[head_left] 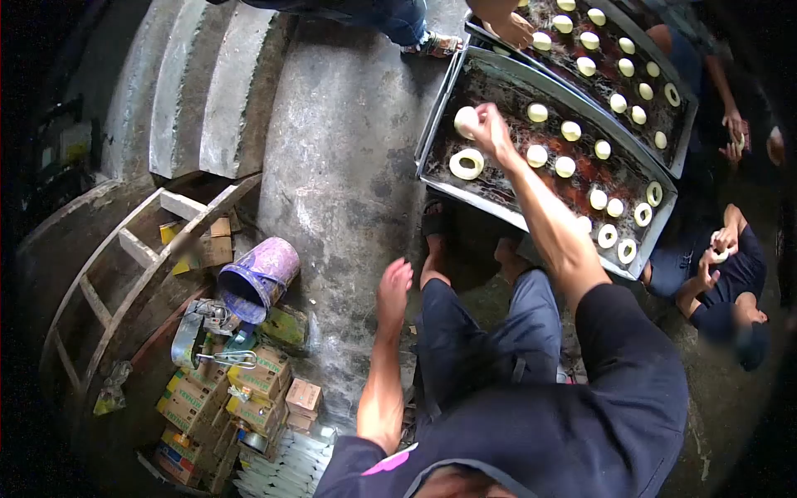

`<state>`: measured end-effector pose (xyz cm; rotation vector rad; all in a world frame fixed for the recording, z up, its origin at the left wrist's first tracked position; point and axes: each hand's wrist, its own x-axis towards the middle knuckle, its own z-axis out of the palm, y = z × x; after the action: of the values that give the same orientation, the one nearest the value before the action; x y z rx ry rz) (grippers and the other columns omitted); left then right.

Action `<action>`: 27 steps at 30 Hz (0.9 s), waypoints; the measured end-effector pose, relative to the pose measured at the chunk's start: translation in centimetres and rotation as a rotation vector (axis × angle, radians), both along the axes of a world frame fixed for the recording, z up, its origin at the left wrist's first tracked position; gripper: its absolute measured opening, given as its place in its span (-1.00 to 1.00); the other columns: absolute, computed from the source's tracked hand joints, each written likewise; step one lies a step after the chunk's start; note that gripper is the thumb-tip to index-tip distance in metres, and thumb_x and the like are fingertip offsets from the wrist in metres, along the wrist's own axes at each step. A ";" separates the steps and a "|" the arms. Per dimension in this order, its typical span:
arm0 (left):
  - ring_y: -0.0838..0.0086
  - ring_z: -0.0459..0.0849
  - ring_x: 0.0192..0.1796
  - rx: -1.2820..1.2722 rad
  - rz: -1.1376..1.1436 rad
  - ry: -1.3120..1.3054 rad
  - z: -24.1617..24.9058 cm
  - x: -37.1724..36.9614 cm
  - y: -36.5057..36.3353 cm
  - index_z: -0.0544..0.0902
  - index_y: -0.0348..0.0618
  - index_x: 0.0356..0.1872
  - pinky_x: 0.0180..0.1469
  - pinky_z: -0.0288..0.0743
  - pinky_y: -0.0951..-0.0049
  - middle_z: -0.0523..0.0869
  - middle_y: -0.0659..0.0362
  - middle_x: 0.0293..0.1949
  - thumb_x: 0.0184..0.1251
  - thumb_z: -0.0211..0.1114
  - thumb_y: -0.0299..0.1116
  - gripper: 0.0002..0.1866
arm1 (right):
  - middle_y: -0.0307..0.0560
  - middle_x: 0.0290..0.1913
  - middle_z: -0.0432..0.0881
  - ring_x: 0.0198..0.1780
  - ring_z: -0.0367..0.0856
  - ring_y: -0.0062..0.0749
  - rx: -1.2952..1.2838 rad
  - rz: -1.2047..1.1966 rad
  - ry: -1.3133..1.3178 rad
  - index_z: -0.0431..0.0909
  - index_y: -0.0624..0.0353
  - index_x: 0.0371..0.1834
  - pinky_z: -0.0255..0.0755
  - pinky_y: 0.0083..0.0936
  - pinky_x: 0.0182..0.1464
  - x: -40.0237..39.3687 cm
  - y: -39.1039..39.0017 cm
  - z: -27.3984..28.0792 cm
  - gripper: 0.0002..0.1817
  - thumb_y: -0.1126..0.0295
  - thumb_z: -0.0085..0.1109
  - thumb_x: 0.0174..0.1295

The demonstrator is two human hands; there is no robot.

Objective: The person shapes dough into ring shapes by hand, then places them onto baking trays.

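Observation:
At the near left end of a dark metal tray (pixel 573 197), my right hand (pixel 490 133) has its fingers closed on a pale dough ball (pixel 466 122). A dough ring (pixel 466 164) lies just below that ball. Several round dough pieces (pixel 537 155) sit spaced across the tray, and several more dough rings (pixel 642 214) lie toward its right end. My left hand (pixel 395 282) hangs over the concrete floor to the left of my legs, touching nothing, its fingers loosely extended.
Behind stands a second tray (pixel 682 141) of dough pieces, with another person's hand (pixel 512 30) over it. A co-worker at right holds dough (pixel 719 254). At left are a purple bucket (pixel 264 274), a wooden ladder (pixel 137 246), cardboard boxes (pixel 195 401) and concrete steps (pixel 237 91).

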<state>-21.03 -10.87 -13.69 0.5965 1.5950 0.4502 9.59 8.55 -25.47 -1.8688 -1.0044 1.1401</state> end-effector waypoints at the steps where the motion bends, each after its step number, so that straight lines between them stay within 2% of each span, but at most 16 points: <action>1: 0.42 0.57 0.01 0.058 0.028 -0.090 0.7 1.9 1.2 0.38 -0.29 0.19 0.05 0.46 0.46 0.60 0.08 -0.01 0.37 0.10 -0.24 -0.55 | -0.09 -0.30 0.58 -0.23 0.55 -0.47 0.024 0.049 0.161 0.40 0.27 -0.21 0.44 -0.50 -0.20 -1.1 -2.8 2.1 -0.60 0.24 0.26 -0.02; 2: 0.37 0.55 0.07 0.067 0.011 -0.140 2.0 4.0 2.6 0.34 -0.27 0.22 0.08 0.45 0.41 0.56 0.03 0.06 0.38 0.09 -0.24 -0.53 | -0.11 -0.31 0.57 -0.27 0.55 -0.49 -0.023 0.096 0.309 0.37 0.27 -0.12 0.44 -0.51 -0.22 -1.9 -5.5 5.6 -0.54 0.24 0.29 0.00; 3: 0.47 0.55 0.02 0.054 0.043 -0.216 3.6 6.2 3.6 0.37 -0.22 0.21 -0.03 0.47 0.56 0.56 0.12 0.03 0.39 0.09 -0.29 -0.58 | -0.13 -0.33 0.56 -0.31 0.54 -0.51 -0.075 0.141 0.456 0.35 0.27 -0.03 0.44 -0.53 -0.24 -2.5 -8.6 9.4 -0.49 0.24 0.31 0.02; 5: 0.50 0.55 -0.03 0.018 0.064 -0.378 7.3 10.6 4.7 0.31 -0.20 0.26 -0.04 0.47 0.52 0.57 0.17 -0.03 0.39 0.09 -0.25 -0.53 | -0.09 -0.28 0.56 -0.27 0.56 -0.53 -0.204 0.018 0.635 0.30 0.31 0.03 0.45 -0.59 -0.21 -2.6 -14.5 14.8 -0.50 0.31 0.27 0.10; 7: 0.51 0.56 -0.06 0.074 -0.193 -0.490 9.5 13.5 4.4 0.30 -0.23 0.26 -0.06 0.48 0.52 0.59 0.16 -0.06 0.37 0.13 -0.28 -0.51 | -0.04 -0.24 0.55 -0.24 0.57 -0.51 -0.154 -0.109 0.749 0.24 0.33 0.09 0.46 -0.62 -0.16 -1.6 -18.3 22.8 -0.50 0.40 0.21 0.15; 8: 0.52 0.59 -0.14 0.160 -0.267 -0.527 10.7 15.1 4.0 0.29 -0.26 0.24 -0.09 0.50 0.53 0.60 0.12 -0.12 0.29 0.17 -0.43 -0.50 | -0.01 -0.20 0.55 -0.20 0.58 -0.46 -0.094 -0.174 0.815 0.24 0.34 0.10 0.48 -0.60 -0.12 -0.8 -19.8 25.0 -0.51 0.45 0.20 0.15; 9: 0.52 0.59 -0.14 0.172 -0.298 -0.554 11.9 16.4 3.4 0.29 -0.26 0.24 -0.09 0.50 0.53 0.60 0.12 -0.12 0.29 0.17 -0.43 -0.50 | -0.05 -0.20 0.55 -0.15 0.56 -0.48 -0.106 -0.198 0.693 0.25 0.31 0.12 0.45 -0.57 -0.09 0.4 -21.2 27.2 -0.51 0.52 0.17 0.13; 12: 0.54 0.61 -0.23 0.300 -0.362 -0.581 15.5 20.3 2.0 0.34 -0.29 0.15 -0.17 0.52 0.57 0.61 0.10 -0.20 0.14 0.13 -0.62 -0.52 | -0.07 -0.20 0.56 -0.20 0.54 -0.53 0.069 -0.261 0.656 0.27 0.31 0.09 0.43 -0.60 -0.11 2.5 -24.1 29.5 -0.53 0.59 0.13 0.06; 16: 0.52 0.50 0.01 0.359 -0.693 -0.533 19.0 23.7 -1.5 0.28 -0.30 0.18 0.06 0.37 0.54 0.53 0.12 -0.08 0.00 0.05 -0.60 -0.42 | -0.27 -0.43 0.45 -0.42 0.41 -0.62 0.225 -0.335 0.156 0.36 0.25 -0.01 0.35 -0.62 -0.38 6.2 -24.2 34.6 -0.54 0.59 0.12 -0.08; 17: 0.52 0.49 0.00 0.427 -0.668 -0.629 20.9 24.3 -1.6 0.28 -0.29 0.19 0.04 0.39 0.56 0.52 0.11 -0.07 0.01 0.01 -0.64 -0.42 | -0.24 -0.44 0.46 -0.43 0.42 -0.61 0.269 -0.344 0.064 0.36 0.27 -0.02 0.36 -0.59 -0.41 6.8 -24.4 35.0 -0.56 0.57 0.13 -0.06; 19: 0.52 0.53 -0.08 0.512 -0.464 -0.700 21.3 25.4 -0.6 0.26 -0.29 0.20 -0.02 0.43 0.57 0.53 0.09 -0.09 0.04 -0.03 -0.68 -0.43 | -0.07 -0.40 0.52 -0.39 0.50 -0.42 0.313 -0.296 -0.126 0.39 0.25 -0.07 0.42 -0.51 -0.31 6.2 -25.3 36.0 -0.62 0.50 0.12 -0.03; 21: 0.53 0.60 -0.28 0.396 -0.331 -0.850 24.4 24.5 1.4 0.25 -0.26 0.19 -0.19 0.49 0.60 0.60 0.14 -0.28 0.12 0.05 -0.64 -0.47 | 0.04 -0.35 0.57 -0.31 0.60 -0.32 0.296 -0.088 -0.218 0.39 0.24 -0.10 0.48 -0.43 -0.24 5.8 -27.0 34.0 -0.67 0.45 0.16 0.04; 23: 0.60 0.55 -0.45 0.274 -0.207 -1.063 26.5 24.4 1.0 0.31 -0.24 0.13 -0.40 0.45 0.63 0.58 0.20 -0.40 0.16 0.11 -0.54 -0.54 | 0.02 -0.36 0.58 -0.34 0.61 -0.39 0.143 -0.011 -0.256 0.40 0.25 -0.12 0.49 -0.47 -0.26 6.0 -27.6 33.9 -0.68 0.44 0.19 0.05; 25: 0.65 0.47 -0.50 0.072 -0.528 -0.913 23.5 22.8 0.0 0.38 -0.28 0.02 -0.56 0.33 0.66 0.52 0.25 -0.46 0.22 0.11 -0.45 -0.67 | -0.01 -0.33 0.59 -0.36 0.59 -0.48 0.267 -0.299 0.160 0.40 0.29 -0.14 0.50 -0.54 -0.28 8.2 -26.7 34.4 -0.67 0.46 0.23 0.02; 26: 0.69 0.43 -0.52 0.117 -0.793 -0.741 23.9 23.0 -0.2 0.46 -0.26 -0.07 -0.62 0.25 0.67 0.45 0.33 -0.57 0.26 0.15 -0.34 -0.72 | -0.04 -0.31 0.59 -0.35 0.57 -0.54 0.246 -0.383 0.275 0.41 0.32 -0.16 0.48 -0.60 -0.30 8.5 -26.1 36.1 -0.69 0.50 0.22 0.02; 27: 0.70 0.43 -0.52 0.104 -0.815 -0.844 24.3 22.7 0.1 0.51 -0.26 -0.13 -0.59 0.28 0.65 0.49 0.32 -0.54 0.30 0.16 -0.30 -0.75 | -0.10 -0.32 0.59 -0.37 0.55 -0.56 0.292 -0.443 0.423 0.41 0.31 -0.16 0.45 -0.63 -0.31 7.6 -25.7 36.7 -0.69 0.50 0.22 0.02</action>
<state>1.65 -10.74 10.58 0.9163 0.4541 0.1199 17.17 -17.10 11.19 -1.4373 -0.4569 0.9974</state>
